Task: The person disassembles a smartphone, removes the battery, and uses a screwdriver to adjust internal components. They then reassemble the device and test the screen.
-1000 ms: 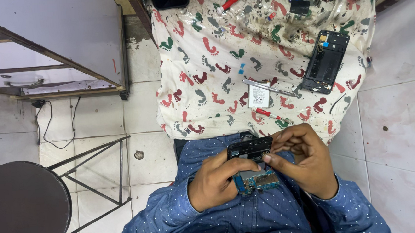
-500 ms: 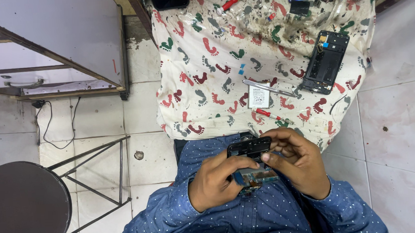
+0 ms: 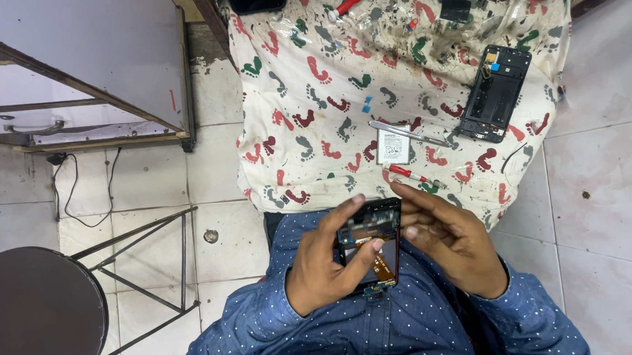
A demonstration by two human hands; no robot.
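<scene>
My left hand (image 3: 324, 263) grips an opened phone frame (image 3: 371, 246) upright over my lap, thumb across its lower part, with an orange flex cable showing inside. My right hand (image 3: 450, 239) is beside it, fingers spread and touching the frame's right edge near the top. Both sleeves are blue with white dots. On the footprint-patterned cloth (image 3: 305, 112) ahead lie a flat battery (image 3: 394, 148), metal tweezers (image 3: 408, 131), a small red-handled screwdriver (image 3: 408, 174) and a second black phone frame (image 3: 495, 92).
A larger red-handled screwdriver (image 3: 351, 0) and small parts lie at the cloth's far edge. A round dark stool (image 3: 36, 322) with a metal frame stands at the left. A grey cabinet (image 3: 67, 61) is at the upper left, with a cable on the tiled floor.
The phone frame has been turned from lying crosswise between both hands to standing upright in my left hand. My right hand has loosened and opened its fingers along the frame's right edge.
</scene>
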